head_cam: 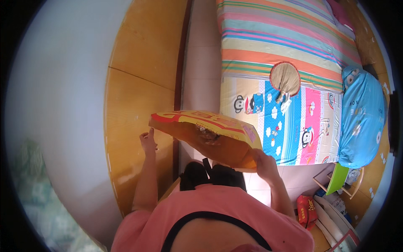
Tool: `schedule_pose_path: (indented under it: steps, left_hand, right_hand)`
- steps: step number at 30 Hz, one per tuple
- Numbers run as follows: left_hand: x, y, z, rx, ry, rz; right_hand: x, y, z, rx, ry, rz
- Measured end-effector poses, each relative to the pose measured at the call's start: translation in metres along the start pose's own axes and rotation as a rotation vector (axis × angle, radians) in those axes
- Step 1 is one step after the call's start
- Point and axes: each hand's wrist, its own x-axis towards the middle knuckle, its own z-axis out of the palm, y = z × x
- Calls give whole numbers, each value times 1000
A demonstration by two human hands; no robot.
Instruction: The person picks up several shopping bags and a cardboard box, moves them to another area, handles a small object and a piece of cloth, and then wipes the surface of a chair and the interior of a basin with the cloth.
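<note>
A large yellow and red printed plastic bag (217, 121) is stretched out in front of my body, its mouth facing me. Inside the orange-brown opening lies a dark, shiny item (207, 136), too shaded to name. My right hand (266, 165) grips the bag's rim at its right end. Just under the left corner is my left hand (148, 141), with one finger raised to the bag and the others partly curled. Whether it pinches the corner, I cannot tell.
Wooden cabinet doors (141, 94) stand close on the left. Ahead right is a bed with a striped sheet (283, 34), a round woven hand fan (285, 77) and a stuffed blue bag (362, 119). A green folding chair (337, 179) and a red bag (306, 211) are at lower right.
</note>
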Motion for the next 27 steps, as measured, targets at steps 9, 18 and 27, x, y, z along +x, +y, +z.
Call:
schedule_pose_path:
  steps: [9, 18, 27]
  left_hand:
    - [102, 158, 115, -652, -632, 367]
    - [196, 319, 226, -85, -914, 466]
    - [229, 597, 291, 101, -745, 899]
  right_hand:
    - [75, -48, -38, -49, 237, 39]
    - [223, -122, -122, -108, 409, 184]
    - [374, -221, -223, -226, 555, 347]
